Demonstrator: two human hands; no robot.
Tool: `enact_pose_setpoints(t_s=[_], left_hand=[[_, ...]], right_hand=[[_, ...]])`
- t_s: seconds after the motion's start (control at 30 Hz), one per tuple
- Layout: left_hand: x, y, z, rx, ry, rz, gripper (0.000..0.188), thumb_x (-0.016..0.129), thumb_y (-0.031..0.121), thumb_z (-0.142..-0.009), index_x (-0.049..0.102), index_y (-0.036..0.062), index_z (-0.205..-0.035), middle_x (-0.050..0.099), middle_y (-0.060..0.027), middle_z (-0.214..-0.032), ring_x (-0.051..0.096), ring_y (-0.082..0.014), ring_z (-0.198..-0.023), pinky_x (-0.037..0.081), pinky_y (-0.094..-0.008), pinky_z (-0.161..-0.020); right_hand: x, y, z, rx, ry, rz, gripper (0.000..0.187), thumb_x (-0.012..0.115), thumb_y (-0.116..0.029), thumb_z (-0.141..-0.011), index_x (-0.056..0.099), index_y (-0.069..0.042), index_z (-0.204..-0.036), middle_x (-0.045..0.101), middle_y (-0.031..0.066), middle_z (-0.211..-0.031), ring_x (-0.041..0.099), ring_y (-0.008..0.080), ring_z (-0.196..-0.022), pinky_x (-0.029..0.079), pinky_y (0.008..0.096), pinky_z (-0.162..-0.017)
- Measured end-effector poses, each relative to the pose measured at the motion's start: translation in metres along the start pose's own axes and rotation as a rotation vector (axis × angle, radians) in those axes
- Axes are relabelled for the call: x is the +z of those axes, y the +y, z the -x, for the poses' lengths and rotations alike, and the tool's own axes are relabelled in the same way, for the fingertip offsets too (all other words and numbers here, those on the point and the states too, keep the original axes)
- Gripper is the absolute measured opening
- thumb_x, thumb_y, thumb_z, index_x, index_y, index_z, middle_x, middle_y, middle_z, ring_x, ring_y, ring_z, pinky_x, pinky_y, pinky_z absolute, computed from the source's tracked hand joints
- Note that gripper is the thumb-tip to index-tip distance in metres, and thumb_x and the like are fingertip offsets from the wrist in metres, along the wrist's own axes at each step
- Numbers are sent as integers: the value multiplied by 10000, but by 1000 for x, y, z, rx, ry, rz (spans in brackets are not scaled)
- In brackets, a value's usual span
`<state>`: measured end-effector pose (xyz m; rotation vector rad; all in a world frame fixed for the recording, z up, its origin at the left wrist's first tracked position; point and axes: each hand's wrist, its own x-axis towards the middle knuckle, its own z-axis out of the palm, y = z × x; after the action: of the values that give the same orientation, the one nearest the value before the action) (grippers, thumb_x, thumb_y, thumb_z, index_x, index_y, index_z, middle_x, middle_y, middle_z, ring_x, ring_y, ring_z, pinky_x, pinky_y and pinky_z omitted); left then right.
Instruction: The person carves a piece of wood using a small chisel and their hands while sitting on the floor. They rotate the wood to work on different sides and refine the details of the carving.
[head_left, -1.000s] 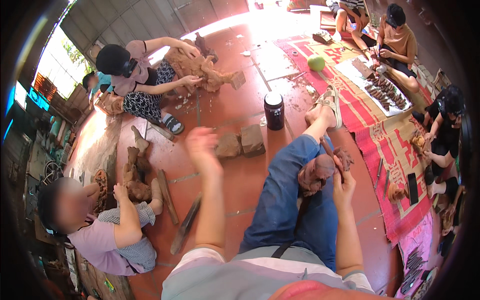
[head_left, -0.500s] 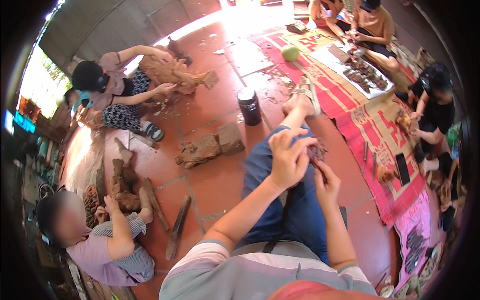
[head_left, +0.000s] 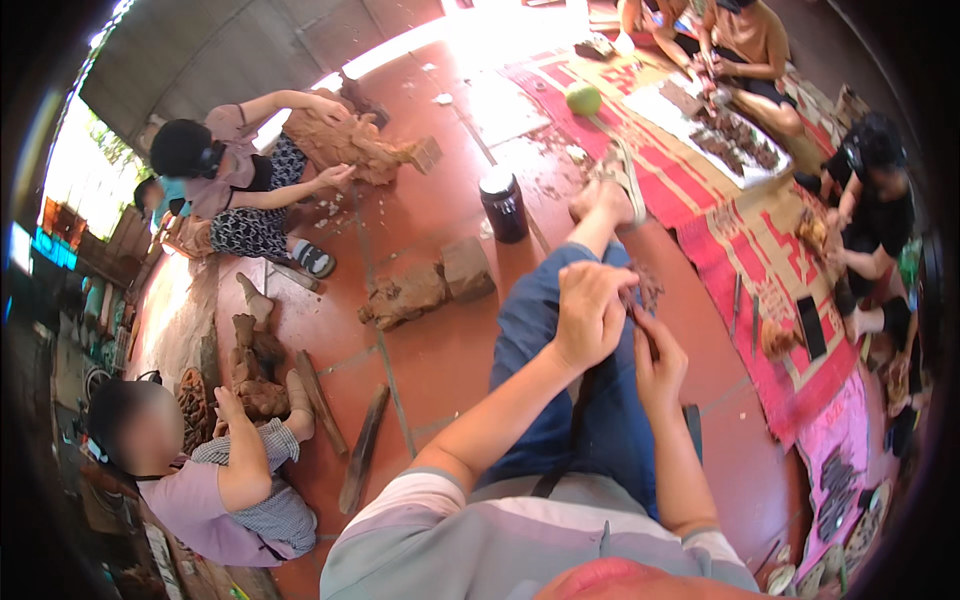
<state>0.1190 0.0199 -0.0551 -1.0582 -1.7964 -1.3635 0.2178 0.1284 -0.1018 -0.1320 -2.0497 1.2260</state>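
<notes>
Above my blue trousers [head_left: 530,325], my left hand [head_left: 592,315] is closed, with bent fingers, on a small brown carved piece [head_left: 648,287] with an uneven, branching outline. Part of that piece is hidden behind the fingers. Just to the right and nearer, my right hand [head_left: 660,365] pinches a slim dark stick-like tool [head_left: 641,325], its upper end close to or touching the carved piece. What kind of tool it is cannot be made out.
On the tiled floor stand a dark jar [head_left: 504,212] and a rough wood block [head_left: 420,290]; two wooden strips [head_left: 364,450] lie left. A red patterned mat [head_left: 720,260] at right holds a phone [head_left: 811,327] and a green round fruit [head_left: 583,98]. Several people sit around, handling carvings.
My hands stay close together at the carved piece, with small finger shifts; the view has moved slightly. The person at lower left has raised a hand from the carving beside them.
</notes>
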Motion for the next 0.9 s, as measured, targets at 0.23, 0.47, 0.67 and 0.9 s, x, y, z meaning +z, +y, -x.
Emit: enact_pose_setpoints(t_s=[0.23,0.47,0.67,0.9], left_hand=[[-5,-4,-3,47,-54,-14,219,598,46,-790,639,66,-1004,651,-40,-864,553,-235,-831,369,-363,-807],[1,-10,5,65,-14,-1,196,615,24,-766,647,70,-954,656,-43,-876,550,-237,-846,380,-357,-809],[2,-8,0,45,-5,4,181,613,26,-763,648,61,-937,656,-53,-869,546,-240,-831,396,-366,-806],[2,-12,8,-17,7,1,217,625,55,-764,648,42,-979,585,-120,-958,536,-279,-914,429,-383,-837]], right_hand=[[2,-10,-15,94,-129,82,268,637,-5,-882,671,-32,-1147,694,166,-935,689,210,-775,523,299,-684],[3,-14,-18,39,-103,54,243,649,-37,-877,678,-46,-1118,695,164,-940,699,284,-804,534,338,-688],[1,-9,9,9,-5,109,230,659,-79,-879,686,-82,-1108,701,134,-927,686,305,-800,532,352,-668],[8,-2,-17,-103,-49,175,279,686,-52,-846,692,-117,-1117,570,109,-705,596,266,-602,462,372,-554]])
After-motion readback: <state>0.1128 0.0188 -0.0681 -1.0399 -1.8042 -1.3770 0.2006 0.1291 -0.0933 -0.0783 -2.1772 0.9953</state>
